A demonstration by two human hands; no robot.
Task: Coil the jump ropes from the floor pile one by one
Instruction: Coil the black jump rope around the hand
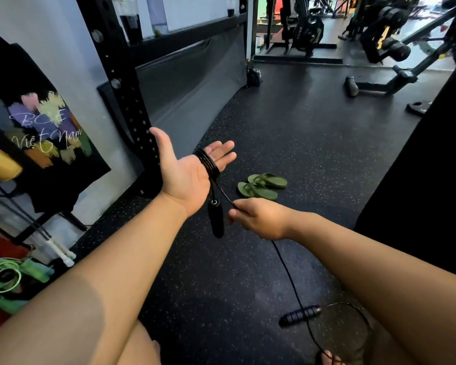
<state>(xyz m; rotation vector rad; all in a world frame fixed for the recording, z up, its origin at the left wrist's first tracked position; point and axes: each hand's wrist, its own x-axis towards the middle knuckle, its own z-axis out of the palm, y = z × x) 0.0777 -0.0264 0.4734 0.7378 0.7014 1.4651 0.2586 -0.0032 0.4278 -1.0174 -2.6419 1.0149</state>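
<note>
Bare left grip (pixel 187 175), right grip (pixel 261 218), forearms (pixel 132 246), toes (pixel 329 358)

Floor (pixel 287 122): black rubber matting w/ pale speckle, running thru to rear area. Left side: pale wall (pixel 63 48); black perforated rack upright (pixel 121 83) in front of it; grey panel (pixel 190 83) below a black crossbar. Black tote bag (pixel 37 159) w/ multicolour print hangs against wall at left. Pair of green flip-flops (pixel 261 185) on floor, approx centre, side by side. Rear: weight machines (pixel 306 27), brighter light beyond. Right rear: angled black bench frame (pixel 406 72), flat plate (pixel 417 108) on floor nr it. Large black mass (pixel 432 180) fills right edge; ID not poss
</note>
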